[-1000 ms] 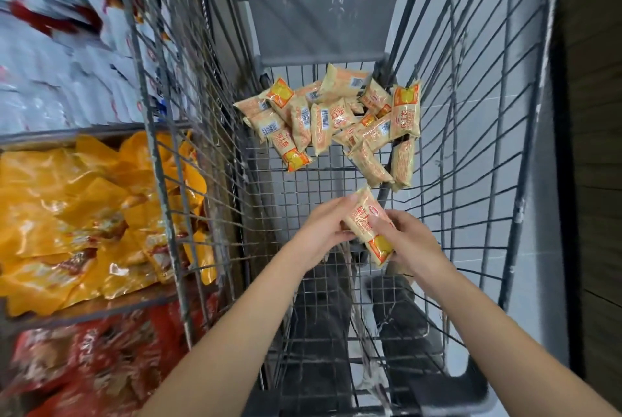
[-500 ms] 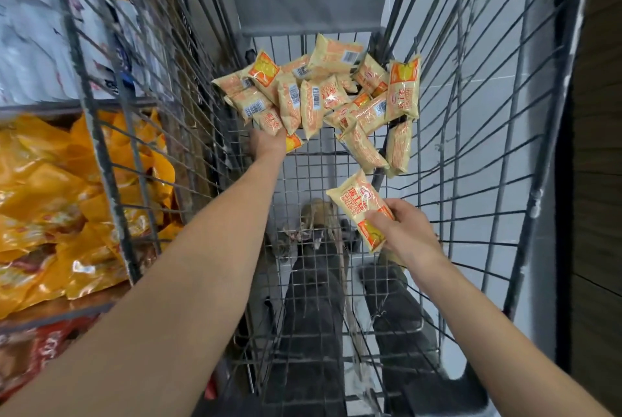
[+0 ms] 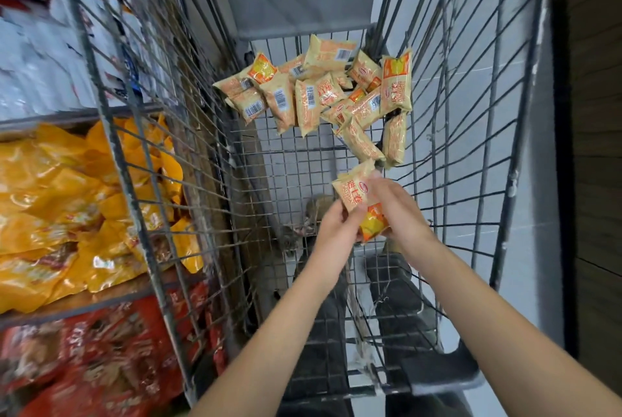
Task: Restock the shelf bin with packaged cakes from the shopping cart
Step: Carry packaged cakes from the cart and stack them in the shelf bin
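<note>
While both hands grip packaged cakes (image 3: 353, 196) above the cart (image 3: 471, 134) floor, left hand (image 3: 336, 226) and right hand (image 3: 399, 211) curl around them. We judge: square them together, then reach the pile (image 3: 319, 93) at the far end.

1. Both bare forearms reach forward from the bottom edge of the view and converge above the near half of the grey wire shopping cart (image 3: 468, 87).
2. The left hand (image 3: 336, 228) is seen from the back, fingers curled, pinching the lower left edge of a beige and orange plastic-wrapped cake packet (image 3: 358, 199).
3. The right hand (image 3: 399, 211) grips the same packet from the right, fingers wrapped over its front.
4. The two hands sit close together, nearly touching around the packet.
</note>
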Tool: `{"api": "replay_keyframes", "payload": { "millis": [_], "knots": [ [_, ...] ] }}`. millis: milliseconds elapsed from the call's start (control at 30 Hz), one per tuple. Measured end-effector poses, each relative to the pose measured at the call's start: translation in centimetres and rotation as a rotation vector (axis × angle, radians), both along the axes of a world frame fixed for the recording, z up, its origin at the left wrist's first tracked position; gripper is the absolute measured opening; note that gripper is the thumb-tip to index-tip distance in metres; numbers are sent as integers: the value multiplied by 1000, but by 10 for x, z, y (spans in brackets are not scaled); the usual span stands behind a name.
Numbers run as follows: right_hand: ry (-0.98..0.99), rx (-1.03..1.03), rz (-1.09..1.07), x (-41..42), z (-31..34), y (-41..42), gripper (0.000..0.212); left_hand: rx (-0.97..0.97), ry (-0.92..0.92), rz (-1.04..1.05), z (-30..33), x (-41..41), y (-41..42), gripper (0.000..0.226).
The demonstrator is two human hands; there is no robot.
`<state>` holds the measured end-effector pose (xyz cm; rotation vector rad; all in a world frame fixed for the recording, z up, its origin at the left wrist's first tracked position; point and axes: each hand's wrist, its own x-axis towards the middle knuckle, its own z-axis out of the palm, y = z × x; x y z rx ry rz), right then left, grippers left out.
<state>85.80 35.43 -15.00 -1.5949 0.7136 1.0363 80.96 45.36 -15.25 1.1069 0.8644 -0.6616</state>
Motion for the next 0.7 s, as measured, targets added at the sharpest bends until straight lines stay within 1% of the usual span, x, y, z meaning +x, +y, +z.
{"api": "replay_keyframes", "payload": {
  "millis": [33,67,100,167,200,233,300,333,367,400,433,533,600,633,700],
  "knots": [
    [-2,18,37,0,-1,-2,20,-12,-7,-18,1,0,2,22],
    [-2,29,60,0,-1,-5,22,-18,-21,-55,2,3,5,23],
    [-4,35,66,0,-1,-7,28,-22,-36,-102,1,6,9,25],
    [-23,20,11,3,-1,-10,38,-23,-37,-147,-3,15,23,32],
    [-39,-3,-29,6,-1,-11,39,9,-33,-154,-5,21,30,33],
    [-51,-30,-66,8,-1,-13,40,79,-37,-154,-8,29,37,29],
    [-65,-74,-117,13,-3,-16,41,291,-72,-144,-18,52,46,19],
    [-66,-84,-119,13,-4,-16,41,413,-104,-134,-24,67,50,19],
    [-63,-96,-121,13,-6,-16,40,544,-162,-174,-34,86,52,19],
    [-61,-109,-115,11,-6,-17,39,671,-243,-277,-44,105,53,23],
    [-58,-122,-110,9,-6,-16,38,783,-330,-430,-54,122,54,28],
    [-48,-153,-103,2,-10,-15,31,1024,-509,-1081,-89,170,55,49],
    [-59,-158,-87,-2,-15,-14,25,1124,-602,-1463,-109,193,55,55],
    [-68,-156,-73,-5,-13,-12,23,1156,-636,-1602,-112,198,58,54],
    [-77,-156,-43,-8,-16,-13,20,1193,-647,-1762,-122,204,57,53]
  ]
}}
